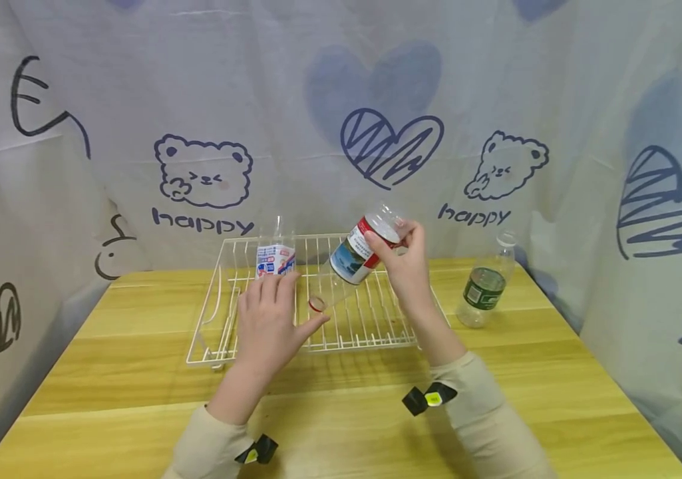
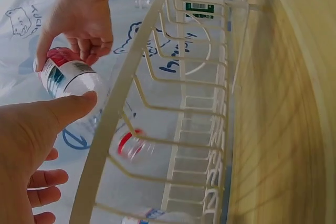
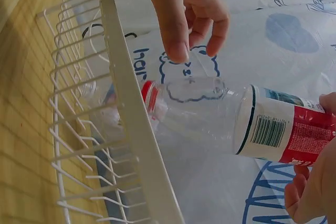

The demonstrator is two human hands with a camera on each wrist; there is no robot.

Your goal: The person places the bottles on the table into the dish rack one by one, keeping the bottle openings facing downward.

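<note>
My right hand (image 1: 408,266) holds a clear plastic bottle (image 1: 355,254) with a red, white and blue label by its base end. The bottle tilts neck-down to the left over the white wire rack (image 1: 346,346), its red-ringed mouth low. My left hand (image 1: 269,318) is spread over the rack's left part, thumb near the bottle's neck. In the right wrist view the left hand's fingers (image 3: 176,45) are apart from the bottle. Behind the left hand, a second clear bottle (image 1: 276,256) with a white, blue and red label stands in the rack, its lower part hidden.
To the right of the rack, a clear bottle with a green label (image 1: 483,289) stands on the wooden table (image 1: 341,426). A pale curtain (image 1: 293,93) printed with bears and hearts hangs behind and at both sides.
</note>
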